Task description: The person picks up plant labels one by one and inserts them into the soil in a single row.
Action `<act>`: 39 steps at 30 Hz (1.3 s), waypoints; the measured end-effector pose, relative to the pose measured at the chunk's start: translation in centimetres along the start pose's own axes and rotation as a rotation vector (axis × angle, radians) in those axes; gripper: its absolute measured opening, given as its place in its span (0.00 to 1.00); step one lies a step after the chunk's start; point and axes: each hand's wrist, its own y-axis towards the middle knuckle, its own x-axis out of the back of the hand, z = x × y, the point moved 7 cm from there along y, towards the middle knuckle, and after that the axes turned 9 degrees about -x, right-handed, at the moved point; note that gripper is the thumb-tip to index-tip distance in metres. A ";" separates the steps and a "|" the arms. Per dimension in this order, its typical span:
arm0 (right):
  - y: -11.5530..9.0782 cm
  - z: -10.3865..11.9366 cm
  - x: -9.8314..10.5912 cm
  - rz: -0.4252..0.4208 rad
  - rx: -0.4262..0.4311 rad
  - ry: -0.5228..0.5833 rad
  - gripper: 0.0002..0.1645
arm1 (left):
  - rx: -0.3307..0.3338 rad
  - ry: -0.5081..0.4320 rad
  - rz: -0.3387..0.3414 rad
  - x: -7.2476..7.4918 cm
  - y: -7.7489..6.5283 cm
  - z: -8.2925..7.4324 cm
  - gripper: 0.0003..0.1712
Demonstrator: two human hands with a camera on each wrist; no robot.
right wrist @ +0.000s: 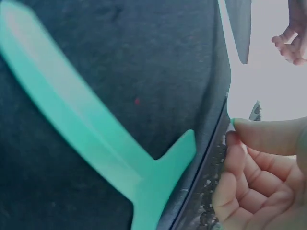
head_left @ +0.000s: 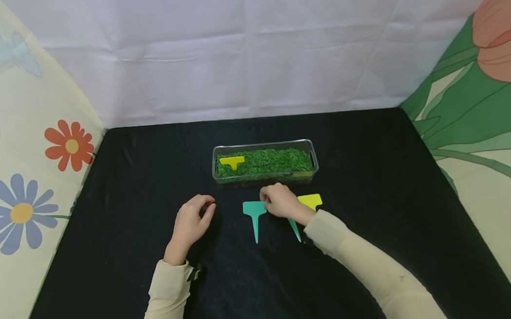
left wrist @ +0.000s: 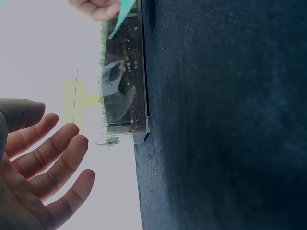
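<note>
A teal T-shaped plant label is pinched at the right end of its head by my right hand, between thumb and index finger. A second teal label lies under the right wrist, its head partly hidden in the head view. Beside that wrist is a yellow plant label, partly covered by the arm. My left hand hovers to the left with nothing in it, fingers loosely bent in the left wrist view. Another yellow label stands in the grass planter.
The planter is a clear long box with green grass over dark soil, in front of both hands. Black cloth covers the table. A white sheet hangs behind, with flower-printed panels at the sides.
</note>
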 end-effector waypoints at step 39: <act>-2.6 1.7 2.9 -0.062 0.100 0.206 0.03 | -0.054 0.047 -0.065 -0.3 -0.4 -0.8 0.06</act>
